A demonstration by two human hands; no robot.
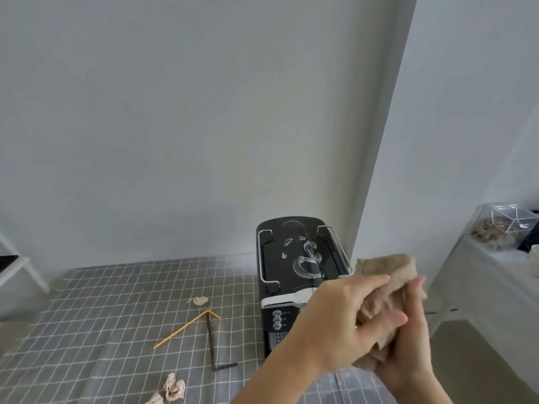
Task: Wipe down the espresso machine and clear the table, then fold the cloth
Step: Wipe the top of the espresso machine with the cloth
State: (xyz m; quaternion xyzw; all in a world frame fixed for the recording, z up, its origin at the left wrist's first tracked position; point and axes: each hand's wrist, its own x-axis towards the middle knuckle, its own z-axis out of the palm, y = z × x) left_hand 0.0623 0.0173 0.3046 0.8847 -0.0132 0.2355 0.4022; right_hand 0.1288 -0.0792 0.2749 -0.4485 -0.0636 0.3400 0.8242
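**Cloth bunched in both hands, right of machine**

Left hand (344,319) and right hand (408,339) close together, both clutching a crumpled beige cloth (385,275); fingers curled into the fabric, its top sticking up above them. Held in the air just right of the black machine (291,266), in front of its right edge. Machine stands on the grid-patterned tabletop (102,316), white smears on its glossy top. On the tabletop to the left: yellow straw (183,328), dark straw (211,345), one paper wad (199,300) behind them, more wads (173,389) at the near edge.
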